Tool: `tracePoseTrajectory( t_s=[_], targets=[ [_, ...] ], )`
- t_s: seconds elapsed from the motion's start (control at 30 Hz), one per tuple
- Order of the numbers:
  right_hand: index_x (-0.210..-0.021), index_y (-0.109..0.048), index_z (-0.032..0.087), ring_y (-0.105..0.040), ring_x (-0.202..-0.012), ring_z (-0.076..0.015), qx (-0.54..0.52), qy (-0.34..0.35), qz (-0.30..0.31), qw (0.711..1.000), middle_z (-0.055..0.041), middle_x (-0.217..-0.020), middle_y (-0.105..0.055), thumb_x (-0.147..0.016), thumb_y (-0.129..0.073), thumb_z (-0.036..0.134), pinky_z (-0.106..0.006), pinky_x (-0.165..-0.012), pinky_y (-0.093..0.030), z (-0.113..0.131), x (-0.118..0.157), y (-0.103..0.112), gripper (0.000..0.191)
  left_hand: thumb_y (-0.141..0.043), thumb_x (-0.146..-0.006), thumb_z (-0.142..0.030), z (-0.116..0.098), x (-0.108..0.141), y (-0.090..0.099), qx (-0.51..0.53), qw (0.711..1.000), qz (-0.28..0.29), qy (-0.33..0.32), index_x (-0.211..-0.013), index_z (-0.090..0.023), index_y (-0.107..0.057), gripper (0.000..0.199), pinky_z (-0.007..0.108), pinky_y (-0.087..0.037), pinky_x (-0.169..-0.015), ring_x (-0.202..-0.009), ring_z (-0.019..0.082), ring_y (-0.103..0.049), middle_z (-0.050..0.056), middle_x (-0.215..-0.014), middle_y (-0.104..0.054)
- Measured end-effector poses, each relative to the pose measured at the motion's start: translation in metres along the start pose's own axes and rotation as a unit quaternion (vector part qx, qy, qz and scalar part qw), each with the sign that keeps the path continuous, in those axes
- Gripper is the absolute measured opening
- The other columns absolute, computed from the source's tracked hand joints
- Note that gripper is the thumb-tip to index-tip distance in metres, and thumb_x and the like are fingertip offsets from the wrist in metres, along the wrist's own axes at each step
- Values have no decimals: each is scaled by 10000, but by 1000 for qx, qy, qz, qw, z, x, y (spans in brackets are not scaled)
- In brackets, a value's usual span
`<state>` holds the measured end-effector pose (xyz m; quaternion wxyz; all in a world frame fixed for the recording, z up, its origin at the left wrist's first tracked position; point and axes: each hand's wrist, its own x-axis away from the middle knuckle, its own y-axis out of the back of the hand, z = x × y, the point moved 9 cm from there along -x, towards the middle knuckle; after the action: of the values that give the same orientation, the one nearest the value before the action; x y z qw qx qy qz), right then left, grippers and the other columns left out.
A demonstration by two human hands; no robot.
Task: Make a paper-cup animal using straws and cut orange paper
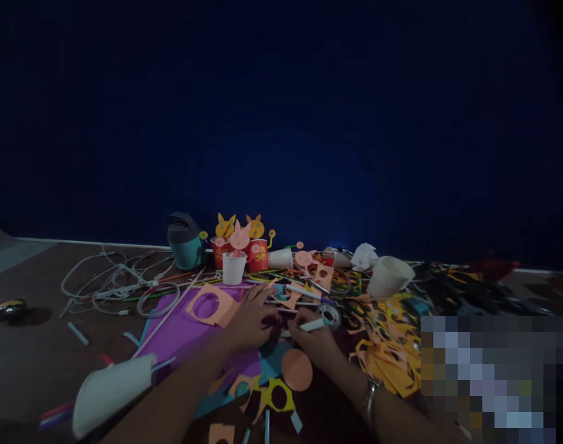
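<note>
White marker (pixel 306 325) gripped closed in the right hand (pixel 312 345), lying crosswise, one end at 9 o'clock toward the left hand (pixel 248 319). Left hand curled downward, hold unclear.

1. A white marker (pixel 309 325) is gripped in the right hand (pixel 311 345), held slanted, with its tip directed toward the left hand (pixel 248 320).
2. A flat purple card sheet (pixel 193 339) is touched at its edge by the left hand, which is held just beside the marker's tip.
</note>
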<state>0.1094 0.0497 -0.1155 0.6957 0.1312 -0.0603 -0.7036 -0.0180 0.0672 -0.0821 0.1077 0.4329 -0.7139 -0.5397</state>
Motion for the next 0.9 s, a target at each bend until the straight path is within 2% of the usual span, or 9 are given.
tracePoseTrajectory(
  t_s=[0.17,0.33,0.9],
  targets=[
    [-563,-445,225,-476,-431,-116,-8,-14,-3,1000,62,-439,-490,-723,-540,275,-212,-427,-350,-1,0,0,193,-683,-659,-200,-1,0,1,-2,1000,-6,-4,-744,-246,-688,97,488,-273,-1054,-1325,333,-267,18,-1409,-429],
    [-569,-463,220,-490,-441,-120,-4,-18,8,1000,52,-446,-518,-724,-548,264,-214,-434,-360,1,0,0,183,-664,-706,-244,-1,0,0,2,1000,-1,-6,-732,-238,-677,29,501,-268,-1058,-1333,333,-259,22,-1416,-422],
    [-572,-470,218,-516,-457,-128,-10,-7,10,1000,38,-465,-563,-739,-563,271,-220,-449,-379,-1,-2,-1,198,-684,-656,-186,0,-1,0,2,1000,3,4,-747,-247,-677,110,498,-261,-1060,-1338,328,-257,18,-1417,-422]
  ],
)
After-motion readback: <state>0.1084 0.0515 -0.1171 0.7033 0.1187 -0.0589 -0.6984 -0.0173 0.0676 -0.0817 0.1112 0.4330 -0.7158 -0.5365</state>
